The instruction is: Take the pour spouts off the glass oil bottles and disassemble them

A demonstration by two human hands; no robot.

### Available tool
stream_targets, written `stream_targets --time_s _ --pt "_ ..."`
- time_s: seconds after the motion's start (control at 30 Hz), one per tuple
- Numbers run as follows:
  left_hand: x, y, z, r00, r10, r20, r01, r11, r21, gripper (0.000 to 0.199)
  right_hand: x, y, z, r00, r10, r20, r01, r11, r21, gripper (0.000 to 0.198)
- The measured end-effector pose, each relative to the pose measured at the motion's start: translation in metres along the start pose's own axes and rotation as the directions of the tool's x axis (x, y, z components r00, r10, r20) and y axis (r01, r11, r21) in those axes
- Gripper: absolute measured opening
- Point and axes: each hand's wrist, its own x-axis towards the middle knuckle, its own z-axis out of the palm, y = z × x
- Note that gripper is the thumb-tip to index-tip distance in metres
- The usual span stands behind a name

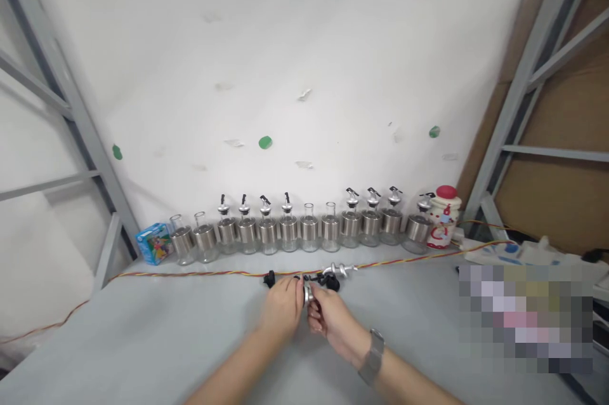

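Close together over the middle of the grey table [181, 329], my left hand [280, 303] and my right hand [333, 316] are both closed on a small silver bottle pourer [308, 294]. Fingers hide most of it. My right thumb presses against its side. Just beyond the hands lie loose pourer parts: a black stopper [269, 278] at the left, another dark piece [332, 283] at the right and several silver spouts [340, 270]. Behind them stands a row of glass bottles with steel sleeves; some carry pourers, such as one bottle [268, 232], while others, such as this bottle [309, 228], have bare necks.
A blue picture box [155, 243] is at the row's left end, a cream jar with a red lid [445, 218] at its right. A red-yellow twisted cord [190, 274] crosses the table. White power strips [533, 252] lie at right; grey metal posts [518, 81] flank the table.
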Motion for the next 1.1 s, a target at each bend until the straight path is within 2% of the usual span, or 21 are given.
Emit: stream_targets --time_s 0.07,0.1,0.17,0.23,0.3,0.33,0.4,0.47,0.53,0.57,0.6,0.67,0.73,0.8,0.87,0.9,0.97,1.0,1.03,1.07,1.1 --pt "0.001 0.001 0.001 0.999 -0.049 0.001 0.049 0.998 -0.032 0.044 0.002 0.001 0.002 0.983 -0.172 -0.065 0.157 0.969 -0.192 0.041" --pt "0.001 0.003 -0.001 0.997 -0.078 -0.002 0.078 0.996 -0.043 0.045 0.002 0.000 0.003 0.956 -0.284 -0.072 0.250 0.919 -0.305 0.040" --pt "0.005 0.008 -0.005 0.980 -0.197 0.019 0.198 0.975 -0.104 0.048 -0.002 -0.004 0.004 0.861 -0.508 -0.016 0.427 0.740 -0.519 0.036" --pt "0.010 0.015 -0.011 0.910 -0.395 0.129 0.415 0.871 -0.261 0.050 -0.008 -0.011 0.002 0.743 -0.660 0.111 0.546 0.502 -0.671 0.031" --pt "0.015 0.021 -0.017 0.758 -0.548 0.354 0.652 0.620 -0.436 0.051 -0.012 -0.017 -0.003 0.663 -0.704 0.255 0.583 0.271 -0.766 0.028" --pt "0.018 0.023 -0.020 0.673 -0.559 0.485 0.739 0.467 -0.486 0.051 -0.012 -0.020 -0.006 0.631 -0.703 0.327 0.589 0.160 -0.792 0.028" --pt "0.022 0.026 -0.026 0.558 -0.487 0.672 0.826 0.251 -0.504 0.048 -0.011 -0.024 -0.015 0.562 -0.680 0.471 0.599 -0.058 -0.798 0.028" --pt "0.024 0.028 -0.032 0.504 -0.389 0.771 0.861 0.153 -0.485 0.045 -0.011 -0.028 -0.023 0.476 -0.619 0.624 0.632 -0.252 -0.733 0.030" --pt "0.024 0.028 -0.035 0.493 -0.311 0.812 0.868 0.106 -0.486 0.043 -0.011 -0.032 -0.028 0.408 -0.542 0.735 0.677 -0.360 -0.642 0.031" --pt "0.023 0.028 -0.036 0.492 -0.295 0.819 0.868 0.098 -0.487 0.043 -0.012 -0.033 -0.029 0.400 -0.528 0.749 0.694 -0.360 -0.624 0.031" --pt "0.022 0.027 -0.035 0.500 -0.306 0.810 0.864 0.115 -0.490 0.044 -0.013 -0.034 -0.028 0.418 -0.539 0.731 0.705 -0.316 -0.635 0.030" --pt "0.019 0.024 -0.033 0.547 -0.401 0.735 0.837 0.235 -0.495 0.047 -0.015 -0.032 -0.022 0.515 -0.616 0.596 0.695 -0.107 -0.711 0.030" --pt "0.015 0.019 -0.030 0.653 -0.497 0.571 0.757 0.464 -0.461 0.052 -0.016 -0.026 -0.014 0.642 -0.657 0.394 0.653 0.199 -0.731 0.031" --pt "0.011 0.014 -0.028 0.808 -0.465 0.363 0.584 0.714 -0.386 0.052 -0.015 -0.019 -0.005 0.784 -0.584 0.211 0.566 0.531 -0.630 0.036" --pt "0.009 0.009 -0.028 0.932 -0.308 0.189 0.350 0.901 -0.258 0.049 -0.015 -0.013 0.003 0.924 -0.363 0.119 0.378 0.822 -0.426 0.044" --pt "0.009 0.006 -0.027 0.962 -0.226 0.152 0.253 0.948 -0.191 0.046 -0.016 -0.011 0.005 0.966 -0.227 0.123 0.255 0.911 -0.325 0.047" --pt "0.010 0.001 -0.027 0.966 -0.180 0.183 0.196 0.978 -0.075 0.039 -0.019 -0.011 0.007 0.987 -0.080 0.142 0.112 0.965 -0.237 0.048" --pt "0.011 -0.003 -0.026 0.950 -0.221 0.220 0.231 0.973 -0.025 0.037 -0.021 -0.013 0.005 0.985 -0.118 0.122 0.147 0.953 -0.266 0.048" --pt "0.012 -0.008 -0.026 0.922 -0.292 0.256 0.296 0.955 0.023 0.036 -0.022 -0.016 0.001 0.969 -0.231 0.087 0.247 0.907 -0.342 0.046" --pt "0.013 -0.015 -0.027 0.884 -0.374 0.281 0.371 0.926 0.066 0.038 -0.022 -0.020 -0.005 0.918 -0.392 0.064 0.377 0.809 -0.450 0.044" --pt "0.015 -0.022 -0.029 0.844 -0.451 0.291 0.441 0.892 0.102 0.042 -0.022 -0.023 -0.013 0.832 -0.551 0.074 0.489 0.662 -0.568 0.041"
